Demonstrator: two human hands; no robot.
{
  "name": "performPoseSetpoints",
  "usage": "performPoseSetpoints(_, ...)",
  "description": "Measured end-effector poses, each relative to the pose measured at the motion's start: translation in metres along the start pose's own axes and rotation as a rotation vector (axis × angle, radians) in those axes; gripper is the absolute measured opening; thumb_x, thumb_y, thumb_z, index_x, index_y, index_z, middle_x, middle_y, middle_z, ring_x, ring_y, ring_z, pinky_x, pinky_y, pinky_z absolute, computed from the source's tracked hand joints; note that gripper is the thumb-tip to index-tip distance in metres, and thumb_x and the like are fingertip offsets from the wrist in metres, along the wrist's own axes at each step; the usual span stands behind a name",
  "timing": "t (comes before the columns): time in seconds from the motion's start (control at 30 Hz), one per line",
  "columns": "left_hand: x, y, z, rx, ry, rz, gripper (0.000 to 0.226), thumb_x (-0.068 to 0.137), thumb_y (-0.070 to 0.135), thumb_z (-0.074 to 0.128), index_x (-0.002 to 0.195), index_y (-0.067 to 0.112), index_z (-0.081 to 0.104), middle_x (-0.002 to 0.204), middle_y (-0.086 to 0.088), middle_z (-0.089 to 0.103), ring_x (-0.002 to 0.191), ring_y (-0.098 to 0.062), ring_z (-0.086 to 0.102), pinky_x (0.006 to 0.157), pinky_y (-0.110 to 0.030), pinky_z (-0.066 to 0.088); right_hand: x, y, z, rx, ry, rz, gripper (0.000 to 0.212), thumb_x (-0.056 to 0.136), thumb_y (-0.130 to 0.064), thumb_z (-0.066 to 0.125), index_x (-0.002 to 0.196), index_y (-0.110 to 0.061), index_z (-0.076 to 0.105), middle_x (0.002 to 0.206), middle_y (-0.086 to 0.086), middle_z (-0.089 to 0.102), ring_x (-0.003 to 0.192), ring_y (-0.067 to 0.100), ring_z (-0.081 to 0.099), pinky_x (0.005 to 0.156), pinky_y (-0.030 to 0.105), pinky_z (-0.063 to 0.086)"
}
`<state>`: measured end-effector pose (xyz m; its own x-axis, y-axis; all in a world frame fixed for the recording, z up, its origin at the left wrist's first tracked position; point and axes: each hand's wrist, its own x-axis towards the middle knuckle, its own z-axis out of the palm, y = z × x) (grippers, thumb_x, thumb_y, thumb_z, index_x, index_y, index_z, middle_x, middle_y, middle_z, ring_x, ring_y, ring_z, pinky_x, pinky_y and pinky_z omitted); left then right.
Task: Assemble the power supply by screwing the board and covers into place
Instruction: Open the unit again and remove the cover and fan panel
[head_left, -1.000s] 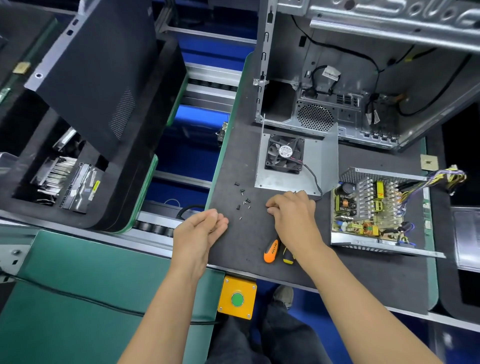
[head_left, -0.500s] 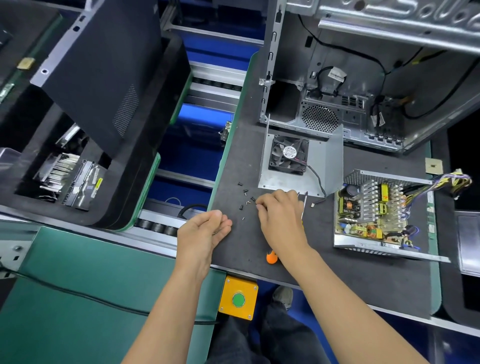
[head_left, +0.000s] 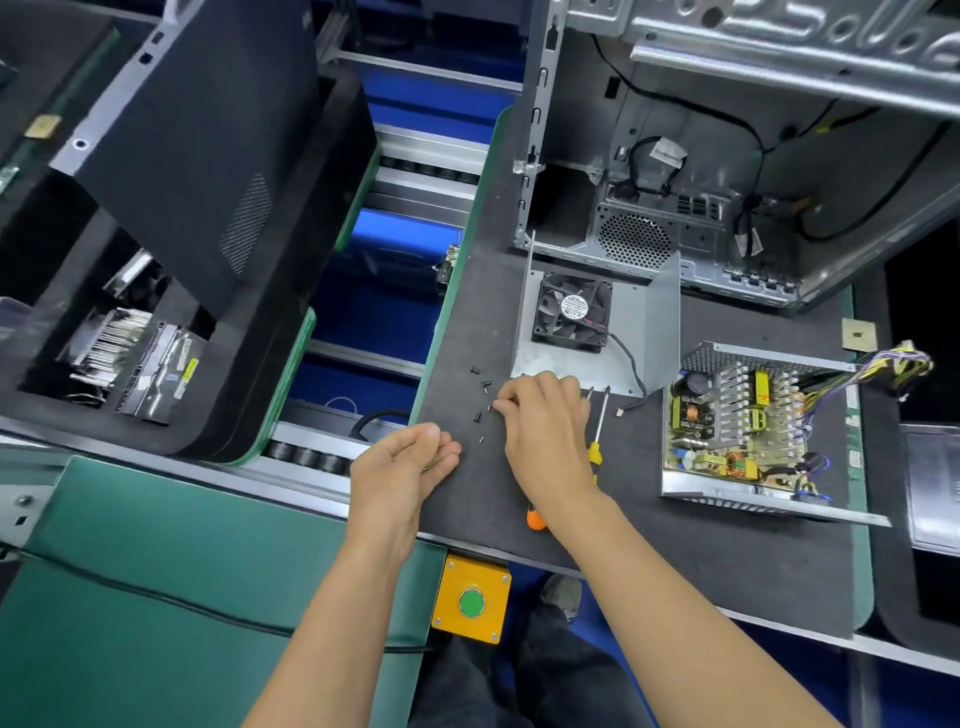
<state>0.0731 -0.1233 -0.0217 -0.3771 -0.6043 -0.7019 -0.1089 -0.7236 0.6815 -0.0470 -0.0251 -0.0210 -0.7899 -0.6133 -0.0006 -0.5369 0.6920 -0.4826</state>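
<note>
Dark matting covers my workbench (head_left: 675, 551). My left hand (head_left: 402, 470) hovers cupped and relaxed, holding nothing I can see. Loose screws (head_left: 480, 400) lie between it and my right hand (head_left: 543, 431), whose fingertips pinch at one. Two screwdrivers (head_left: 597, 431) lie beneath. Farther right, the metal cover (head_left: 644, 332) holds a fan (head_left: 571, 312); the open casing (head_left: 701, 488) holds the board (head_left: 743, 421).

bench: dark mat (head_left: 727, 561) | front: green surface (head_left: 156, 597) | yellow button box (head_left: 471, 600) | left: roller conveyor (head_left: 311, 457)
</note>
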Motion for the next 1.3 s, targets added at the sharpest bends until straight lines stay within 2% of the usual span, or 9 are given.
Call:
performPoseSetpoints(0.1, 0.000, 0.000, 0.000, 0.001, -0.001, -0.006, 0.014, 0.093, 0.007, 0.068, 0.104, -0.001, 0.068, 0.086, -0.011, 0.077, 0.084, -0.023, 0.076, 0.070, -0.023, 0.060, -0.009, 0.004, -0.013, 0.385, 0.076, 0.165, 0.012, 0.098, -0.018, 0.056, 0.088, -0.022, 0.062, 0.087, -0.011, 0.060, 0.087, 0.013, 0.049, 0.079, 0.026, 0.039)
performPoseSetpoints(0.17, 0.001, 0.001, 0.000, 0.001, -0.001, -0.006, 0.014, 0.093, 0.006, 0.068, 0.105, -0.002, 0.068, 0.085, -0.010, 0.077, 0.083, -0.022, 0.076, 0.070, -0.022, 0.060, -0.013, 0.008, -0.024, 0.704, 0.099, 0.348, 0.018, 0.097, -0.020, 0.056, 0.083, -0.028, 0.063, 0.080, -0.015, 0.066, 0.072, 0.004, 0.052, 0.068, 0.014, 0.042)
performPoseSetpoints(0.23, 0.001, 0.001, 0.002, -0.008, -0.003, -0.007, 0.014, 0.093, 0.006, 0.067, 0.105, -0.002, 0.068, 0.084, -0.010, 0.077, 0.082, -0.022, 0.076, 0.069, -0.022, 0.059, -0.015, 0.012, -0.034, 1.022, 0.059, 0.501, 0.021, 0.100, -0.020, 0.054, 0.084, -0.025, 0.067, 0.081, -0.010, 0.070, 0.067, 0.005, 0.050, 0.064, 0.016, 0.043)
performPoseSetpoints(0.33, 0.001, -0.001, 0.005, -0.021, -0.015, -0.009, 0.013, 0.094, 0.006, 0.066, 0.103, -0.002, 0.068, 0.083, -0.010, 0.077, 0.080, -0.021, 0.076, 0.069, -0.022, 0.059, -0.014, 0.016, -0.046, 1.659, -0.054, 0.705, 0.017, 0.101, -0.014, 0.050, 0.091, -0.010, 0.064, 0.081, 0.001, 0.064, 0.064, 0.008, 0.049, 0.057, 0.020, 0.042)
performPoseSetpoints(0.4, 0.000, -0.003, 0.007, -0.014, -0.028, -0.009, 0.012, 0.095, 0.007, 0.065, 0.102, -0.002, 0.068, 0.082, -0.010, 0.077, 0.080, -0.021, 0.076, 0.069, -0.022, 0.059, -0.015, 0.017, -0.052, 1.907, -0.131, 0.775, 0.012, 0.098, -0.016, 0.053, 0.093, -0.009, 0.061, 0.081, 0.002, 0.061, 0.061, 0.008, 0.049, 0.055, 0.020, 0.041)
performPoseSetpoints(0.5, -0.001, -0.006, 0.009, 0.005, -0.040, -0.014, 0.012, 0.096, 0.008, 0.064, 0.102, -0.001, 0.069, 0.085, -0.011, 0.077, 0.082, -0.021, 0.076, 0.069, -0.022, 0.059, -0.017, 0.017, -0.056, 2.025, -0.167, 0.783, 0.012, 0.091, -0.023, 0.058, 0.089, -0.012, 0.062, 0.079, 0.001, 0.060, 0.060, 0.007, 0.048, 0.054, 0.019, 0.040)
performPoseSetpoints(0.83, -0.007, -0.008, 0.021, 0.032, -0.055, -0.018, 0.011, 0.097, 0.007, 0.062, 0.101, -0.001, 0.068, 0.084, -0.011, 0.077, 0.083, -0.021, 0.076, 0.068, -0.023, 0.060, -0.022, 0.021, -0.067, 2.145, -0.174, 0.838, 0.019, 0.093, -0.030, 0.059, 0.080, -0.017, 0.066, 0.078, -0.003, 0.059, 0.057, 0.006, 0.046, 0.055, 0.018, 0.035)
performPoseSetpoints(1.0, -0.010, -0.011, 0.027, 0.041, -0.080, -0.022, 0.011, 0.096, 0.008, 0.063, 0.098, 0.001, 0.071, 0.084, -0.010, 0.077, 0.082, -0.021, 0.076, 0.068, -0.023, 0.060, -0.023, 0.026, -0.072, 2.231, -0.158, 0.859, 0.010, 0.090, -0.028, 0.061, 0.089, -0.019, 0.062, 0.078, -0.006, 0.061, 0.057, 0.004, 0.045, 0.053, 0.017, 0.035)
performPoseSetpoints(1.3, -0.012, -0.015, 0.036, 0.068, -0.093, -0.026, 0.010, 0.096, 0.008, 0.064, 0.099, 0.002, 0.071, 0.086, -0.011, 0.077, 0.084, -0.022, 0.076, 0.068, -0.023, 0.060, -0.027, 0.031, -0.086, 2.324, -0.126, 0.922, 0.011, 0.095, -0.019, 0.057, 0.095, -0.012, 0.065, 0.084, -0.002, 0.065, 0.062, 0.004, 0.050, 0.057, 0.019, 0.036)
